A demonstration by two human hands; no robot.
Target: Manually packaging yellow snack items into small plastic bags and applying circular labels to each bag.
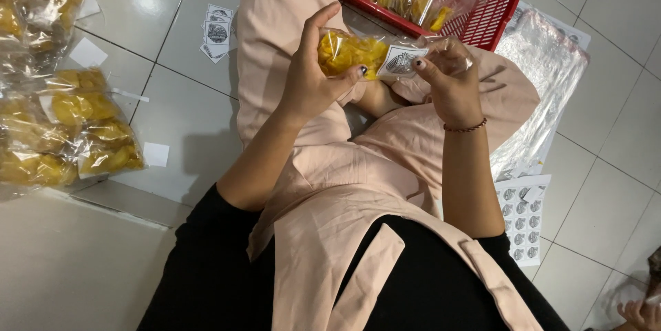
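My left hand grips a clear plastic bag of yellow chips from its left side, thumb across the front. My right hand holds the bag's right end and presses a small white sticker label with a dark round print onto it. The bag is held above my lap, over pink cloth. A thin beaded bracelet circles my right wrist.
A red plastic basket with bagged yellow chips lies ahead. A pile of filled chip bags lies at the left on the tiled floor. Loose stickers, a sticker sheet and empty clear bags lie around. Another person's hand shows at bottom right.
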